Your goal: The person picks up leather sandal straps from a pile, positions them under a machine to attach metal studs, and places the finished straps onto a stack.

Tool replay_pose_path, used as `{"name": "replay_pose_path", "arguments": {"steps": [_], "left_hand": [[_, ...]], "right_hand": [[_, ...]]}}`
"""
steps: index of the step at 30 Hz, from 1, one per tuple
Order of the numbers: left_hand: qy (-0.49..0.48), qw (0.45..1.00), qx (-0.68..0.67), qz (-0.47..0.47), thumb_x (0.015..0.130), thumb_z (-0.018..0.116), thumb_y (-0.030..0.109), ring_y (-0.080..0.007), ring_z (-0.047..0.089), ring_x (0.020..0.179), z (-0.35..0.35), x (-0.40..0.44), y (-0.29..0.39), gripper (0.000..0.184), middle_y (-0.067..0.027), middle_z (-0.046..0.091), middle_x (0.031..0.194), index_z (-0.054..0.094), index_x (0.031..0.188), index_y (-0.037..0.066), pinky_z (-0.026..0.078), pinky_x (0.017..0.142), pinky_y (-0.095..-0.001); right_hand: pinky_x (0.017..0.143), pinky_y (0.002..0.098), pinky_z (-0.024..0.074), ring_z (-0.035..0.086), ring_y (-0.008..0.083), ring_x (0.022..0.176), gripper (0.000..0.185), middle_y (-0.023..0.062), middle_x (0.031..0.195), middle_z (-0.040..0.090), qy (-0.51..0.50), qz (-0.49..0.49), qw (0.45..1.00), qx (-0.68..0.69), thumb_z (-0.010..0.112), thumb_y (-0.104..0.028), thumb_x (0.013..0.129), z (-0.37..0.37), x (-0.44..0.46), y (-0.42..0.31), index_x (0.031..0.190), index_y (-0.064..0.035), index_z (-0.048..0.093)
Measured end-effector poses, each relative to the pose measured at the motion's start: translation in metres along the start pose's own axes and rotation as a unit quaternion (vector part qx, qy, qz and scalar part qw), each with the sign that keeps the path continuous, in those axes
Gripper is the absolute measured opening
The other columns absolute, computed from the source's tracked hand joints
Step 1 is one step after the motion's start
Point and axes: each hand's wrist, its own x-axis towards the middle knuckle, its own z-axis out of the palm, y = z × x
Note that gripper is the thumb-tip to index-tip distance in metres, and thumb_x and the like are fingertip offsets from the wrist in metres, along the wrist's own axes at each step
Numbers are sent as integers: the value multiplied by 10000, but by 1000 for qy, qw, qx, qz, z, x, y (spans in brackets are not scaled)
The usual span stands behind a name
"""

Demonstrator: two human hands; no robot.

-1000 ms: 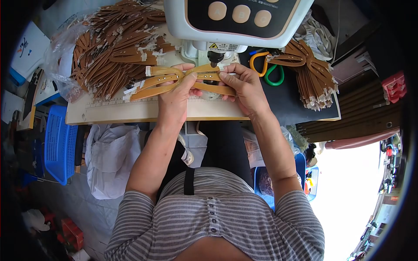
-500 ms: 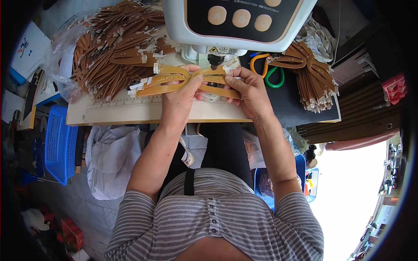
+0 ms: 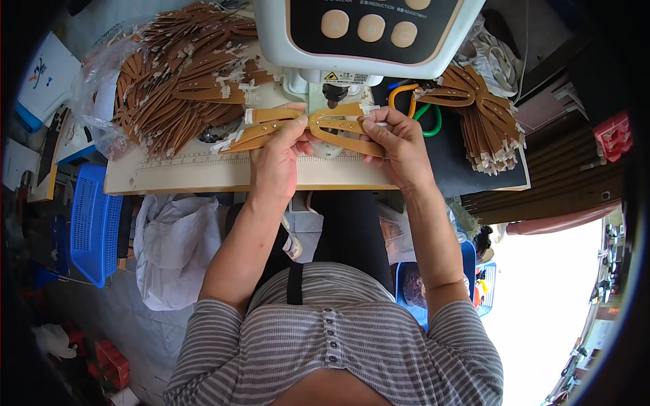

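Observation:
A tan studded leather strap piece (image 3: pixel 342 125) with white tape on its ends stretches between both hands, below the machine's dark press tip (image 3: pixel 333 93). My left hand (image 3: pixel 279 152) pinches it near the crossing in the middle, thumb on top. Its left bands fan out beyond that hand. Thumb and fingers of my right hand (image 3: pixel 403 145) close on the right-hand bands near their taped ends. Small metal studs run along the middle bands. The fingers beneath the straps are partly hidden.
A white machine head (image 3: pixel 369 57) with beige buttons overhangs the table (image 3: pixel 203 177), which has a ruler strip. Brown strap pieces are heaped at left (image 3: pixel 183 81) and fanned in a stack at right (image 3: pixel 477 111). Orange- and green-handled scissors (image 3: pixel 433 122) lie beside the right hand.
My right hand has shifted slightly right and outward with its end of the strap piece. The rounded loop near the crossing now shows to the right of my left thumb.

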Motion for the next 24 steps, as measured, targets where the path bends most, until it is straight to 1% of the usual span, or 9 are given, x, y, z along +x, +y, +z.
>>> {"name": "replay_pose_path", "arguments": {"steps": [2, 4, 7, 10, 13, 22, 24], "left_hand": [[8, 999, 50, 10, 811, 585, 73, -117, 571, 647, 2, 1, -3, 228, -61, 610, 832, 569, 1031, 14, 409, 572, -214], [14, 995, 92, 24, 800, 595, 58, -112, 580, 611, 6, 1, -2, 210, -53, 598, 787, 572, 1006, 20, 410, 534, -207], [21, 990, 137, 24, 801, 587, 44, -87, 541, 589, 10, 1, 0, 221, -35, 588, 788, 582, 1021, 23, 386, 524, -194], [25, 985, 172, 24, 792, 588, 29, -78, 528, 570, 13, 3, 3, 208, -26, 573, 770, 593, 1000, 27, 380, 505, -190], [35, 986, 162, 32, 752, 592, 17, -96, 548, 528, 13, 4, 2, 210, -54, 577, 754, 574, 961, 1, 375, 449, -199], [32, 988, 150, 33, 754, 598, 11, -97, 546, 535, 11, 4, 1, 208, -54, 575, 754, 576, 960, -9, 387, 467, -202], [29, 991, 124, 32, 761, 605, 27, -104, 553, 546, 8, 4, -2, 212, -56, 581, 759, 578, 968, -10, 400, 483, -207]], "right_hand": [[433, 185, 425, 532, 65, 503, 97, 30, 665, 588, -1, 3, 1000, -15, 588, -103, 859, -6, -2, 0, 894, -14, 573], [419, 184, 405, 533, 71, 489, 99, 30, 657, 588, 2, 2, 1000, -17, 590, -108, 858, -11, -3, 1, 887, -15, 572], [402, 185, 373, 533, 78, 467, 101, 31, 648, 588, 11, 1, 1000, -14, 591, -113, 858, -11, -2, 1, 877, -16, 569], [392, 187, 353, 534, 80, 457, 103, 30, 642, 589, 16, 1, 1000, -21, 591, -116, 859, -12, -1, 2, 873, -16, 569], [391, 187, 345, 535, 77, 458, 103, 29, 637, 590, 20, 5, 999, -38, 590, -116, 859, -12, -2, 2, 872, -15, 568], [393, 184, 346, 527, 65, 456, 101, 26, 623, 587, 15, -1, 999, -46, 587, -113, 860, -12, -2, 2, 867, -14, 570], [393, 182, 345, 525, 64, 455, 98, 27, 622, 587, 19, -1, 999, -49, 586, -112, 860, -12, -4, 3, 864, -16, 569]]}}
